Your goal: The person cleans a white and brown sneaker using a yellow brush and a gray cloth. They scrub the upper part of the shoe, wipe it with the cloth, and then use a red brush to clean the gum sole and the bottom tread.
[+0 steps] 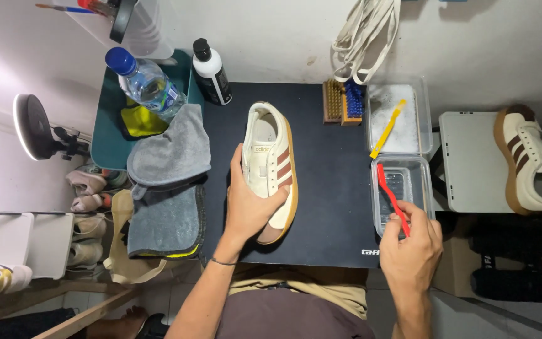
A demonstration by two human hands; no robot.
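On the black mat (334, 207), a cream shoe (270, 166) with brown stripes is clasped around its side by the left hand (249, 204). A red brush (391, 196) is pinched in the closed right hand (411, 248), its head lowered into the clear tub (403, 191) of water. Ideally, the bristles should be wetted evenly and excess water shaken off, while the shoe is kept steady.

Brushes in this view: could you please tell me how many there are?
3: a red brush in the right hand over the clear tub, a yellow one on the foamy tub, a wooden one behind the mat.
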